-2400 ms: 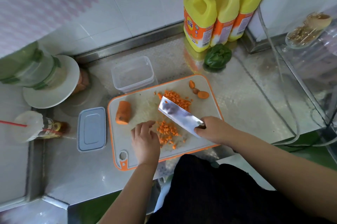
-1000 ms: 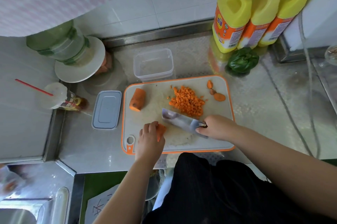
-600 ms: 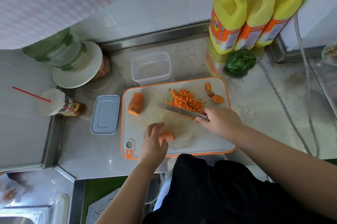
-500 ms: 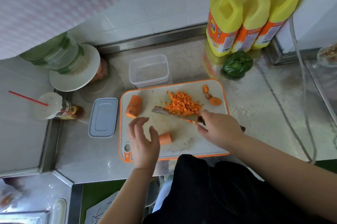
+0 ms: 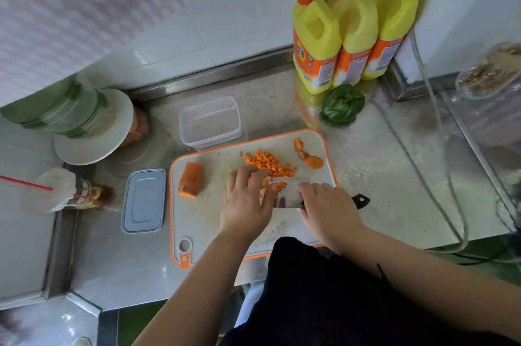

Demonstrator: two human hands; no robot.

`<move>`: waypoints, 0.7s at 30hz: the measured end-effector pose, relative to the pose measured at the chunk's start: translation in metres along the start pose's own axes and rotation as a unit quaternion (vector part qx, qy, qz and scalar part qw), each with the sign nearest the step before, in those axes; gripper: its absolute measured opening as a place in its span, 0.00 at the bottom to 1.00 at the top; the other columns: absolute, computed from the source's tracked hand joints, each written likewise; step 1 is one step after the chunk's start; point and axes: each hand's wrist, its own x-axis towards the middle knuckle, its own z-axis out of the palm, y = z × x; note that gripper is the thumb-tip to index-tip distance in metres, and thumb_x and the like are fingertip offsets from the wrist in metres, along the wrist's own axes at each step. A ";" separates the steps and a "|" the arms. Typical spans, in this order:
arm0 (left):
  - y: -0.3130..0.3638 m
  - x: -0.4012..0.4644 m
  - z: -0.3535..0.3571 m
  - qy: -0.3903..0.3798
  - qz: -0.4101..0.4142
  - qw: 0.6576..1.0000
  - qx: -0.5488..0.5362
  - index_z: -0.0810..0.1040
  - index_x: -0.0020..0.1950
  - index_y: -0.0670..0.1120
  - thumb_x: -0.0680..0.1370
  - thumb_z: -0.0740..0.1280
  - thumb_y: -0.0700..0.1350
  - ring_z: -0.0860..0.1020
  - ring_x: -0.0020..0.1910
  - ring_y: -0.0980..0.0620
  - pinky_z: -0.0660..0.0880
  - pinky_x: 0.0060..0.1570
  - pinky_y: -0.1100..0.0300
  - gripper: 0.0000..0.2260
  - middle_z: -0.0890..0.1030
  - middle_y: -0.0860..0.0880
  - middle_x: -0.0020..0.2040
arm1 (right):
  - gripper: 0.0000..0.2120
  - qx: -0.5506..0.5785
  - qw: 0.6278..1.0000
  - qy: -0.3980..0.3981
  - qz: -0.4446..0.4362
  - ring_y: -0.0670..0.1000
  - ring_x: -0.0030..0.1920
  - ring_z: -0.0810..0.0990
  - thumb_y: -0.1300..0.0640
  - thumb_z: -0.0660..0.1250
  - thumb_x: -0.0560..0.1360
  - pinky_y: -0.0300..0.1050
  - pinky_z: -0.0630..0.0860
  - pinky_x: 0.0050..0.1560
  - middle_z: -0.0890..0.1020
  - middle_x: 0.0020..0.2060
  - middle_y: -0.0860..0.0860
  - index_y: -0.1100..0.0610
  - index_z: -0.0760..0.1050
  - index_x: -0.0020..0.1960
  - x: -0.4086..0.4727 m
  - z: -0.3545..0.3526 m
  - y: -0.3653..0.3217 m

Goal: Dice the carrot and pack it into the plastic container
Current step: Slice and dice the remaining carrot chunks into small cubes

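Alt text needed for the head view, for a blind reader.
On an orange-rimmed cutting board, the right hand holds a cleaver beside the left hand, next to diced carrot. The clear plastic container behind the board is empty.

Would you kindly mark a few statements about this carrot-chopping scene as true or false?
1. The clear plastic container holds diced carrot. False: it is empty; the diced carrot pile lies on the orange-rimmed white cutting board.
2. The right hand grips the cleaver. True.
3. The grey container lid sits on the container. False: it lies on the counter, left of the board.
4. An uncut carrot chunk lies at the board's left. True.
5. Three yellow pump bottles stand by the wall. True.
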 end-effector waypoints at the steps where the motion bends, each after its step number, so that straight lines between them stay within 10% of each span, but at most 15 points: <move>1: 0.003 -0.003 0.004 -0.026 0.053 0.998 0.035 0.75 0.68 0.50 0.81 0.55 0.58 0.69 0.65 0.43 0.70 0.64 0.45 0.21 0.73 0.48 0.67 | 0.17 -0.001 1.000 0.003 0.006 0.54 0.26 0.75 0.56 0.79 0.57 0.43 0.66 0.26 0.75 0.26 0.50 0.58 0.75 0.40 0.000 0.000 0.001; 5: -0.005 -0.010 0.020 -0.166 0.165 0.960 0.155 0.57 0.78 0.55 0.78 0.43 0.72 0.54 0.77 0.42 0.52 0.74 0.41 0.34 0.53 0.52 0.80 | 0.18 -0.002 1.000 0.017 0.013 0.54 0.28 0.77 0.54 0.79 0.58 0.44 0.70 0.27 0.77 0.28 0.51 0.59 0.78 0.44 -0.002 0.000 0.005; 11: -0.011 0.006 0.028 -0.258 0.085 0.943 0.194 0.34 0.76 0.64 0.68 0.44 0.80 0.28 0.75 0.50 0.28 0.72 0.46 0.42 0.30 0.57 0.76 | 0.15 -0.041 0.999 0.015 0.012 0.55 0.28 0.75 0.61 0.78 0.56 0.44 0.68 0.29 0.74 0.28 0.52 0.59 0.75 0.38 -0.009 -0.002 0.014; 21: -0.031 0.018 0.030 -0.266 -0.025 0.938 0.220 0.35 0.79 0.57 0.64 0.37 0.79 0.30 0.76 0.47 0.33 0.75 0.43 0.48 0.28 0.55 0.76 | 0.14 -0.020 0.998 0.017 0.052 0.56 0.29 0.75 0.62 0.78 0.58 0.48 0.68 0.29 0.74 0.28 0.52 0.59 0.75 0.39 -0.028 -0.009 0.036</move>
